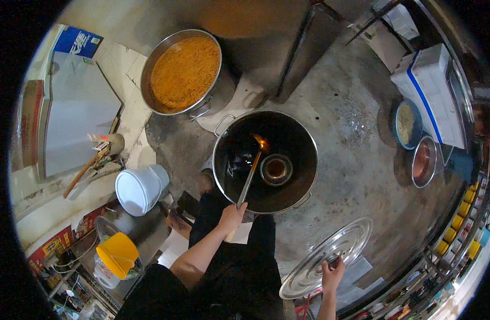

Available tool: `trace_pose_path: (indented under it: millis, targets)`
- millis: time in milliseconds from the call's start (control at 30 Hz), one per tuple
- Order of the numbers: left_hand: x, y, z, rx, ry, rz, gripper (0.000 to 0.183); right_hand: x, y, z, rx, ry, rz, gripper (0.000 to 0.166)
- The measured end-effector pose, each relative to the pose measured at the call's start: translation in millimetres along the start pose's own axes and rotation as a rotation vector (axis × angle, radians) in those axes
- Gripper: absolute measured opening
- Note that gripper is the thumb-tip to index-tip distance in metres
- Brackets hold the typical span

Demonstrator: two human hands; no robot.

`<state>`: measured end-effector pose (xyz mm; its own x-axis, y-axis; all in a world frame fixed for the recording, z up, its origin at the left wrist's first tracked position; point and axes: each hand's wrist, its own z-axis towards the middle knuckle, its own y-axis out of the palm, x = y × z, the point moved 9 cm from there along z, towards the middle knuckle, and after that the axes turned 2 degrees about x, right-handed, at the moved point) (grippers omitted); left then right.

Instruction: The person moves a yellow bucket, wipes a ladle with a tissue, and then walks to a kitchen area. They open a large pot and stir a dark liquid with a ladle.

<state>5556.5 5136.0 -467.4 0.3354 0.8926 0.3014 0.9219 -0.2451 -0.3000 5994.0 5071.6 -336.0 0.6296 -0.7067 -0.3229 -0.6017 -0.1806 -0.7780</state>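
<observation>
A big metal stockpot (313,176) stands on the floor before me, with dark liquid inside. My left hand (232,219) grips a long metal-handled utensil (249,181), which slants over the near rim into the pot. Its far end lies in an orange glint, so its shape cannot be told. Beside it in the pot is a round metal vessel (276,170) with a brownish middle. At the lower right, my right hand (333,274) holds a shiny round metal lid (349,240) by its knob, tilted and apart from the pot.
Another large pot (225,86) holds an orange, grainy mass (185,72). Left are a lidded white bucket (143,190) and a yellow bucket (117,254). On the right are a blue basin (419,124), a metal bowl (425,162), a white box (427,92) and loaded shelves (441,256).
</observation>
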Motion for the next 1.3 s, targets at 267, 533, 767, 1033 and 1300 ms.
trace_pose_path:
  millis: [267, 533, 767, 1033, 1300]
  targets:
    - [17.9, -12.8, 0.7, 0.168, 0.126, 0.102, 0.05, -14.7, -5.3, -5.6, -0.043, -0.017, -0.006, 0.063]
    - [-16.4, 3.8, 1.7, 0.149, 0.061, 0.154, 0.053, -16.4, -5.1, -2.2, -0.049, -0.078, -0.009, 0.066]
    - [14.3, 0.1, 50.3, 0.07, 0.138, 0.211, 0.049, -16.2, -9.1, -1.5, 0.023, -0.122, -0.144, 0.055]
    - [37.6, -16.7, 19.6, 0.166, 0.228, 0.392, 0.04, -32.4, -11.5, -5.4, -0.067, -0.065, -0.13, 0.059]
    - [-0.1, -5.9, -11.7, 0.118, 0.177, 0.278, 0.043, -32.6, -7.1, -3.5, -0.109, -0.11, -0.057, 0.056]
